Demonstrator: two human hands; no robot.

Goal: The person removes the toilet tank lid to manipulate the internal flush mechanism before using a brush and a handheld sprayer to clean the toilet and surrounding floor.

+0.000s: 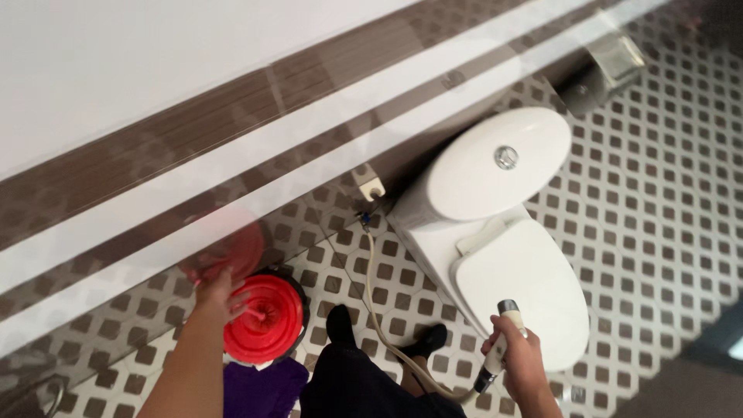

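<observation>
Beside the closed toilet (520, 286), right hand (520, 358) is wrapped tight round a spray nozzle (503, 334), aimed at the lid. Left hand (217, 294) rests spread on the red bucket (265, 319). Spraying step; next needs trigger pressure.

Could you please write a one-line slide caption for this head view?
Right hand holds a spray nozzle beside the closed toilet; left hand reaches over a red bucket.

One white toilet (495, 232), one red bucket (265, 317), one spray nozzle (503, 340) (hose attached), two hands: left hand (217, 294), right hand (518, 356).
</observation>
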